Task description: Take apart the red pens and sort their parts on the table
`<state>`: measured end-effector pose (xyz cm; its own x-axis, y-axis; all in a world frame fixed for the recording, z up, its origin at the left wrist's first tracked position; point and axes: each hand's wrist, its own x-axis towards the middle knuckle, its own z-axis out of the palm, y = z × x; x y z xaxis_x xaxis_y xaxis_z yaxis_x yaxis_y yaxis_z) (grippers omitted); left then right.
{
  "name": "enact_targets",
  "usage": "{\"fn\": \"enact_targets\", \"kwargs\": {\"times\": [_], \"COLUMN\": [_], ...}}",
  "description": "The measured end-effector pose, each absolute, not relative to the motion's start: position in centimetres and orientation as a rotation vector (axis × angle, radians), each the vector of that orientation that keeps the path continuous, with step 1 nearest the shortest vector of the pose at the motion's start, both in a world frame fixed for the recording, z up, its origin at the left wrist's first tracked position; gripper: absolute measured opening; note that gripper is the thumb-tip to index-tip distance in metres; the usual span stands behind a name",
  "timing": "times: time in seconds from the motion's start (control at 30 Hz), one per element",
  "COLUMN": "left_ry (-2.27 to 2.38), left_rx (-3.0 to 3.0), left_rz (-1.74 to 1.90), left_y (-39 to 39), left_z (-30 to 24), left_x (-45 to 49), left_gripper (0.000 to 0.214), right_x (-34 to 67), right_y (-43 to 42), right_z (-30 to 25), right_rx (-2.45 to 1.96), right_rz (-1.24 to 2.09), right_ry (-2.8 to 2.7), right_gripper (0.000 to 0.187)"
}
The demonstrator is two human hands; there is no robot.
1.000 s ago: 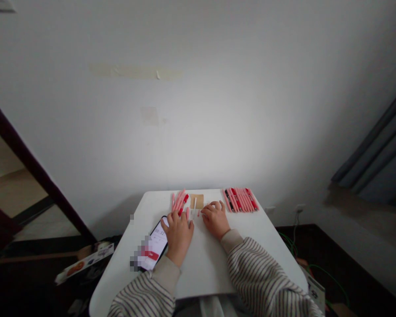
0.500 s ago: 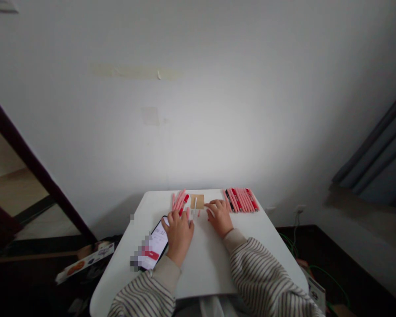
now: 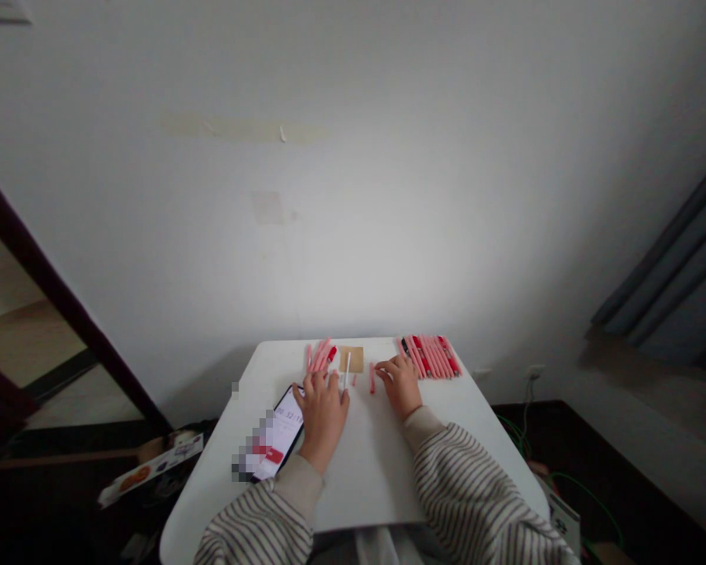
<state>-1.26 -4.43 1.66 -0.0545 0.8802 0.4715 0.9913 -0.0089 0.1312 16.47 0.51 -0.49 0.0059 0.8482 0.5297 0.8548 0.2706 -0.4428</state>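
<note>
The left hand [image 3: 323, 408], fingers half-spread, hold unclear, edges toward 3 o'clock; the right hand [image 3: 400, 384], fingertips bunched, hold unclear, now has a pink tube [image 3: 372, 380] at 9 o'clock, apart from the pen row [image 3: 432, 357].

Wears a left sleeve [image 3: 252, 522] at seven o'clock and a right sleeve [image 3: 488, 498] at five, both long, loose and pale greyish cream with narrow dark stripes. Ends them in plain beige bands, a left cuff [image 3: 298, 485] and a right cuff [image 3: 423, 428]. Bares a left hand [image 3: 323, 412] and right hand [image 3: 404, 392]. Shows pale cloth [image 3: 382, 547] at six o'clock, garment unclear.
</note>
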Motion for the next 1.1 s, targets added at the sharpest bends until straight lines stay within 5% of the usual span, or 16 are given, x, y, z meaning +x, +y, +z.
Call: {"fn": "enact_targets", "kwargs": {"times": [1.1], "left_ry": [-1.928], "left_rx": [-2.107], "left_rz": [-0.92], "left_y": [-2.2], "left_z": [1.5], "left_x": [0.4], "left_gripper": [0.02], "right_x": [16.3], "right_y": [0.2], "right_z": [-0.3], "right_rx": [-1.566], "right_rz": [0.046], "right_ry": [-1.765], "right_gripper": [0.022]}}
